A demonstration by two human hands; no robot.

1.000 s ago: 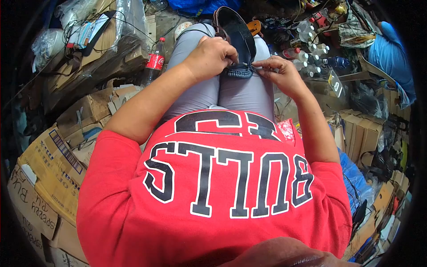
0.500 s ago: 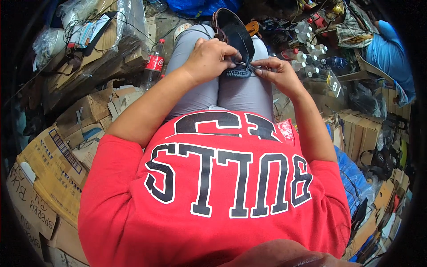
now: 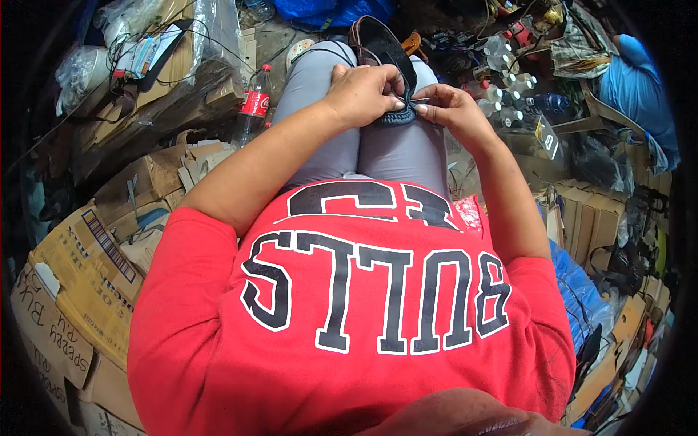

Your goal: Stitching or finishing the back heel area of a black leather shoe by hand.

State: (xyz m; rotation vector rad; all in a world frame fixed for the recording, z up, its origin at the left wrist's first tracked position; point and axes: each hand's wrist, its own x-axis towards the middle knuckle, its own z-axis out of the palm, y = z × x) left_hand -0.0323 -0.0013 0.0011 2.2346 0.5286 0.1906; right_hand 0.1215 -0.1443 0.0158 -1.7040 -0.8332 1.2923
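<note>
A dark shoe (image 3: 382,42) with a brown outer edge and a black inside rests across my lap, its gathered, stitched end (image 3: 398,118) toward me. My left hand (image 3: 367,93) is closed on the near part of this shoe, thumb and fingers pinching its edge. From the right, my right hand (image 3: 456,110) meets the same end, its thumb and forefinger pressed together at the stitched edge. A thin dark strand seems to lie at those fingertips, but it is too small to make out. The grey trousers (image 3: 313,94) on my legs lie beneath the shoe.
A soda bottle (image 3: 255,102) with a red label stands left of my knees. Several plastic bottles (image 3: 507,98) cluster at right. Cardboard (image 3: 80,272) is piled at left, more boxes (image 3: 589,218) at right. Blue plastic sheeting (image 3: 331,11) lies beyond my knees.
My left hand has shifted slightly right and closer to my right hand at the stitched end. The right fingers have moved a little up against the edge. The shoe has barely moved.
</note>
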